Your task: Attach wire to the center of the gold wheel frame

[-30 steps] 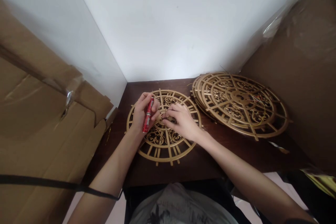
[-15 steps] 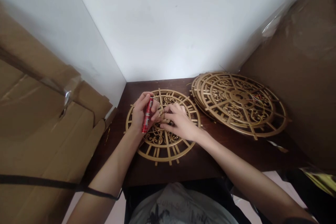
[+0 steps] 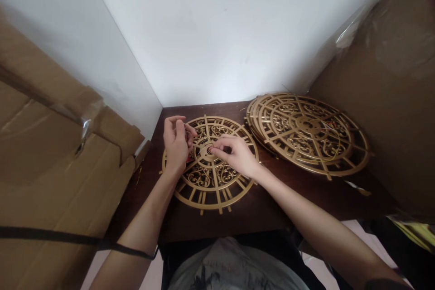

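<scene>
A gold openwork clock face (image 3: 204,197) with Roman numerals lies flat on the dark brown table. Over its left side, my left hand (image 3: 177,145) is turned with its fingers curled. A sliver of a red printed tube (image 3: 189,158) shows beside that palm; the hand and fingers hide the rest. At the middle of the clock face, my right hand (image 3: 236,154) has thumb and forefinger pinched together by the hub. Whatever lies between those fingertips is too small to make out.
More gold clock faces (image 3: 343,168) are stacked at the right, with thin yellow wire on top. A small pale strip (image 3: 358,188) lies on the table (image 3: 292,195) nearby. Cardboard boxes (image 3: 50,154) rise on the left and right, and a white wall (image 3: 217,41) stands behind.
My left hand has rotated and shifted slightly left, so the red tube, fully visible before, is mostly hidden. My right fingers have gone from spread to a pinch at the hub.
</scene>
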